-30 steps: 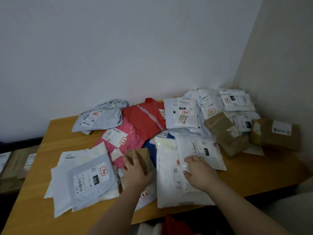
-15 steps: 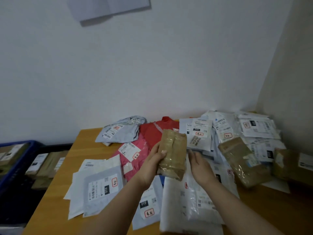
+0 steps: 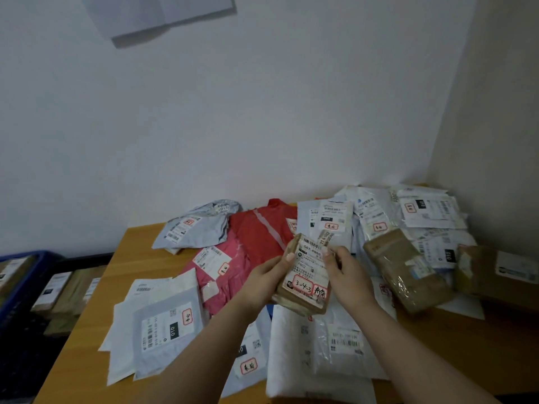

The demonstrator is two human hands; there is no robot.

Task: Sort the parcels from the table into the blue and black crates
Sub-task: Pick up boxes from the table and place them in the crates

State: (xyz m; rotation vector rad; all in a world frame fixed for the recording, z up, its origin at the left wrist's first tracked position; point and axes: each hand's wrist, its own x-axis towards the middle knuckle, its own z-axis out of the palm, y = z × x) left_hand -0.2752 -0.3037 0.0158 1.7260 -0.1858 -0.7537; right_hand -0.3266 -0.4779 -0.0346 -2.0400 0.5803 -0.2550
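Note:
Both hands hold a small brown taped parcel (image 3: 306, 278) up above the wooden table (image 3: 87, 336), its white label with red stickers facing me. My left hand (image 3: 267, 277) grips its left edge and my right hand (image 3: 345, 277) grips its right edge. Below and behind it lies a pile of parcels: pink (image 3: 224, 275), red (image 3: 262, 228), grey (image 3: 198, 225) and several white mailers (image 3: 323, 354). A blue crate (image 3: 20, 287) stands at the far left, and beside it a black crate (image 3: 87, 256) with brown parcels inside.
Two larger brown parcels (image 3: 405, 269) (image 3: 495, 272) lie at the right of the table near the side wall. White mailers (image 3: 163, 330) overlap at the table's front left. The wall runs close behind the pile. A paper sheet (image 3: 163, 13) hangs on the wall above.
The left hand picked the brown parcel off the table and raised it. The right hand left the white mailer and took the parcel's other edge. The parcel has been turned label side toward me.

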